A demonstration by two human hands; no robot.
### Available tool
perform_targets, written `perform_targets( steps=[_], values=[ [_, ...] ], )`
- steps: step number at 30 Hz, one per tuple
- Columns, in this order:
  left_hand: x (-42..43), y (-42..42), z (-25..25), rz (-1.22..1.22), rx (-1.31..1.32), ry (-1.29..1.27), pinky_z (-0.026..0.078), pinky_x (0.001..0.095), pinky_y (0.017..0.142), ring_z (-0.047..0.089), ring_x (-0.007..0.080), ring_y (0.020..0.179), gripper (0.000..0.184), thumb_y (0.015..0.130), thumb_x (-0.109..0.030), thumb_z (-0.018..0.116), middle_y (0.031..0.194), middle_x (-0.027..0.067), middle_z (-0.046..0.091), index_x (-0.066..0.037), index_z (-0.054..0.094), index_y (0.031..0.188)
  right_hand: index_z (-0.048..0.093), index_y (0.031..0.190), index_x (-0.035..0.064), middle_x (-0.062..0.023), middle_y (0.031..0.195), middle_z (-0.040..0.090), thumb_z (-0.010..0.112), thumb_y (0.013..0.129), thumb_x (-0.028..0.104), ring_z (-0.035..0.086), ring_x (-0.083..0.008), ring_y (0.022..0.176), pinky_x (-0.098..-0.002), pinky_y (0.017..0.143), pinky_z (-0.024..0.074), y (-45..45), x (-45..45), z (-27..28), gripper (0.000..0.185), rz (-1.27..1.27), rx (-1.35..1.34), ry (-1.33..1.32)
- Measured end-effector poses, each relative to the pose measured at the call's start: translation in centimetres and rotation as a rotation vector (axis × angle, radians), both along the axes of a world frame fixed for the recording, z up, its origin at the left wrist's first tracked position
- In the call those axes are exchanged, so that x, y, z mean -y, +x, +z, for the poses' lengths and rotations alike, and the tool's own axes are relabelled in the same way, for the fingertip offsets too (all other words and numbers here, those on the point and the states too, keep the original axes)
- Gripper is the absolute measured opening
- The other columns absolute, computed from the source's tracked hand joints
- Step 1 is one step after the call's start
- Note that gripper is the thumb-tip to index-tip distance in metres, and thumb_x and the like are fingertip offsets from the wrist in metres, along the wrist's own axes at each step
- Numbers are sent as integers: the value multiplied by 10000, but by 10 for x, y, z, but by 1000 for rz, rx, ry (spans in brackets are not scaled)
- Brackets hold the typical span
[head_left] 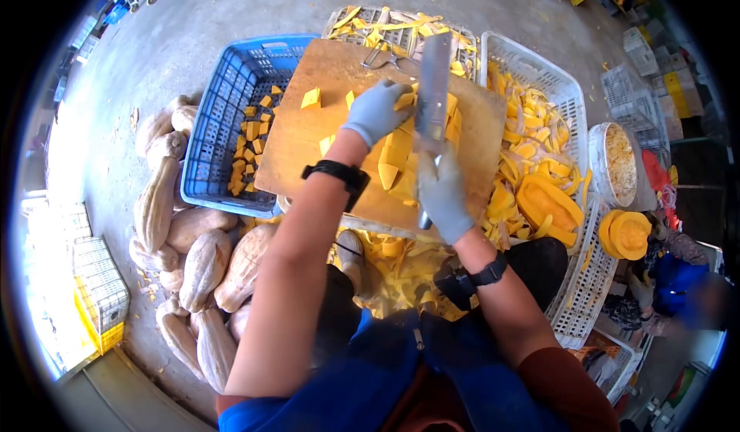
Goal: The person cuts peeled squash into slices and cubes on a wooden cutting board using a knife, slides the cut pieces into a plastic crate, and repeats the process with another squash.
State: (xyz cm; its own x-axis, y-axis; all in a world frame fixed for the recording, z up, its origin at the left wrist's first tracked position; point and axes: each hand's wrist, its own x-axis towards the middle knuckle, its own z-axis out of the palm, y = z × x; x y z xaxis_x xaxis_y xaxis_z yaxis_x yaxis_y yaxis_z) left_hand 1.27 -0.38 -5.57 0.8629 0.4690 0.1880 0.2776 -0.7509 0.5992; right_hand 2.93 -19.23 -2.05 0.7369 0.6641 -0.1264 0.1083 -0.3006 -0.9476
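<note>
My right hand (pixel 443 193), in a grey glove, is wrapped round the handle of a cleaver (pixel 433 85). The broad blade points away from me, above the pumpkin pieces. Just left of the blade, my left hand (pixel 376 112), also gloved, has its fingers bent onto a piece of orange pumpkin (pixel 404 102). Long cut pumpkin strips (pixel 395 154) lie below the fingers on the wooden cutting board (pixel 301 151). Loose chunks (pixel 311 98) sit on the board's left part. A metal peeler-like tool (pixel 391 60) lies near its far edge.
Left of the board, a blue crate (pixel 202 131) holds pumpkin cubes. Whole pumpkins (pixel 156 201) are heaped on the floor. A white crate (pixel 572 93) at right holds peelings and a halved pumpkin (pixel 549 202). A person in blue (pixel 678 282) is at the far right.
</note>
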Motion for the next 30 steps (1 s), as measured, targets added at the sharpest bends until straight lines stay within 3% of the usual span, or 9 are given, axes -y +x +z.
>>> perform_targets(
  steps=[2, 5, 10, 14, 17, 20, 24, 27, 30],
  values=[
    [11, 12, -6, 98, -47, -51, 489, 407, 835, 602, 321, 999, 304, 884, -336, 581, 1086, 141, 615, -182, 629, 1141, 464, 1120, 17, -88, 653, 569, 512, 951, 191, 567, -177, 478, -333, 452, 443, 7, 12, 11, 247, -30, -83, 28],
    [11, 20, -15, 138, -120, -126, 479, 404, 863, 591, 331, 1028, 322, 913, -389, 543, 1106, 139, 610, -241, 606, 1192, 452, 1002, 16, -10, 610, 490, 505, 940, 118, 459, -90, 436, -265, 406, 383, 13, 22, -1, 130, -45, 9, 111],
    [7, 12, 10, 97, -291, -43, 487, 406, 860, 598, 324, 1029, 308, 907, -311, 517, 1129, 130, 608, -281, 583, 1207, 449, 1009, 25, -9, 607, 473, 510, 936, 112, 452, -94, 433, -261, 406, 384, 5, 29, -7, 129, -16, -70, 119],
    [2, 13, 10, 30, -355, 69, 503, 427, 854, 603, 312, 1040, 300, 882, -266, 490, 1109, 131, 624, -268, 609, 1158, 447, 1191, -1, -122, 711, 598, 513, 939, 174, 580, -183, 542, -328, 500, 456, 2, 40, 1, 315, -10, -111, 32],
    [-18, 4, 1, -28, -312, 73, 503, 424, 861, 608, 310, 1034, 290, 866, -256, 514, 1093, 131, 632, -260, 613, 1138, 440, 1212, 1, -129, 716, 600, 511, 939, 174, 574, -186, 532, -335, 500, 455, 5, 50, 11, 332, 11, -173, 42],
    [-32, 0, -3, -126, -390, -182, 504, 392, 859, 627, 281, 1004, 381, 866, -234, 544, 1173, 143, 614, -177, 560, 1242, 435, 1214, -4, -186, 731, 612, 512, 933, 171, 605, -286, 567, -384, 524, 462, 8, 55, 13, 340, -20, -267, -36],
    [-31, -7, -11, -123, -366, -662, 463, 375, 937, 585, 290, 1100, 625, 817, -334, 657, 1305, 203, 522, -69, 470, 1352, 439, 1187, -8, -223, 719, 608, 512, 929, 175, 617, -365, 603, -420, 527, 460, 12, 60, -17, 325, 14, 14, -72],
    [-3, -6, -5, 18, -328, -313, 418, 381, 999, 513, 347, 1192, 804, 731, -404, 741, 1350, 245, 460, -51, 430, 1383, 444, 1160, -19, -253, 730, 605, 515, 925, 182, 617, -406, 639, -438, 542, 462, 11, 60, -21, 317, 5, -8, -52],
    [4, 9, -13, 172, -397, -362, 389, 384, 1029, 456, 373, 1243, 879, 683, -427, 780, 1382, 255, 413, -22, 421, 1375, 446, 1153, -27, -265, 745, 601, 519, 924, 189, 619, -404, 659, -436, 560, 467, 11, 55, -15, 324, -12, -33, -83]
  ],
)
